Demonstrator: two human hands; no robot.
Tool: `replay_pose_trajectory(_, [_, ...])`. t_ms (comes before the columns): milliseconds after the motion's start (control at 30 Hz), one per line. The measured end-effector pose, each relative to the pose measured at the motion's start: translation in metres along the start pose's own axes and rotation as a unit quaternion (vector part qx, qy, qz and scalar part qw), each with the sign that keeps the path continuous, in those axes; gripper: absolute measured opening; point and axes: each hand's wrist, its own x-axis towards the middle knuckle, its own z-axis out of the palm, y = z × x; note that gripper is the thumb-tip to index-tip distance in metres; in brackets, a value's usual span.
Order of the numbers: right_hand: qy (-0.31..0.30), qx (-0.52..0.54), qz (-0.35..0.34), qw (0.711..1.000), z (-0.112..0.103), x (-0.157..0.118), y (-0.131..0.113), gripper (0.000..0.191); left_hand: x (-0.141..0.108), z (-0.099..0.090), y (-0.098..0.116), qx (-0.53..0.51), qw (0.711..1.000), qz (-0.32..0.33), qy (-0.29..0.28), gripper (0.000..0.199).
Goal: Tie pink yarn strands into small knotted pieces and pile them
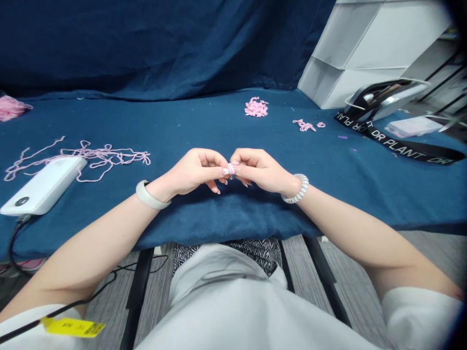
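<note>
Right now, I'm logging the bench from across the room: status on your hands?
Left hand and right hand meeting at centre, fingertips pinching small pink yarn loop. Loose pink yarn and white power bank lying left, apart from hands.

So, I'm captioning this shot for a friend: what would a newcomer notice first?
The left hand and right hand meet above the blue cloth, holding a small pink yarn loop between their fingers. To the left, a loose pink yarn strand trails behind a white power bank. A black DR PLANT strap lies far right.
</note>
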Motion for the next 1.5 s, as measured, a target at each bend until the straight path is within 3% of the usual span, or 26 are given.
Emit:
replay_pose_trajectory(300, [-0.024,0.082,-0.017,0.996,0.0002,0.0026,-0.0006,0.036,-0.0021,0.0036,0.0017,-0.024,1.000,0.018,-0.005,0.019])
replay_pose_trajectory(567, [-0.008,0.067,-0.011,0.998,-0.0016,0.0036,-0.0004,0.016,-0.0031,0.0072,0.0011,-0.009,0.999,0.016,0.049,0.011])
replay_pose_trajectory(767, [0.047,-0.031,-0.022,0.998,0.0029,0.0010,-0.0047,0.038,-0.0019,0.0092,0.0001,0.040,0.997,0.014,0.058,0.009])
replay_pose_trajectory(1233, [0.096,-0.028,-0.008,0.995,0.0004,0.0024,-0.0043,0.041,-0.0020,0.0100,0.0034,0.050,0.994,0.020,0.095,0.014])
replay_pose_trajectory(1500, [0.119,-0.006,-0.017,0.993,-0.0030,0.0041,-0.0026,0.034,-0.0017,0.0087,0.0050,0.020,0.991,0.022,0.132,0.010])
